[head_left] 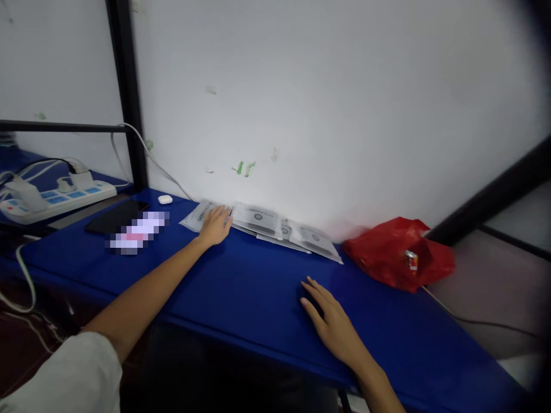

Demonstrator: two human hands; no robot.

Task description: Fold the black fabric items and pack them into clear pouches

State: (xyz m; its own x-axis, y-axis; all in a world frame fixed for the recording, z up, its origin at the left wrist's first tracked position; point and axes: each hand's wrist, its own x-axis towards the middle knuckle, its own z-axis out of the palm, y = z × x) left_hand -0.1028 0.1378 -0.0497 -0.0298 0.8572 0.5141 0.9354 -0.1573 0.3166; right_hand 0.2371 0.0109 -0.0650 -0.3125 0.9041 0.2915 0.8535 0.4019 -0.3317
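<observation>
My left hand [215, 226] rests over the right part of the leftmost plastic bag [196, 215], its fingers stretched forward and covering some of the print. Directly right of it lies another frosted zip bag [259, 219] with dark lettering and a round logo. Further along the wall, a similar bag [314, 238] overlaps its neighbours in the row. Over the blue tabletop [241, 292], nearer the front edge, my right hand [329, 321] is open with fingers apart and nothing in it.
A red plastic bag [387, 252] sits at the right by a black slanted post [482, 195]. On the left are a blurred-out phone [138, 232], a black tablet-like slab [116, 216], a white earbud case [165, 199] and a power strip [64, 199] with plugs and cables.
</observation>
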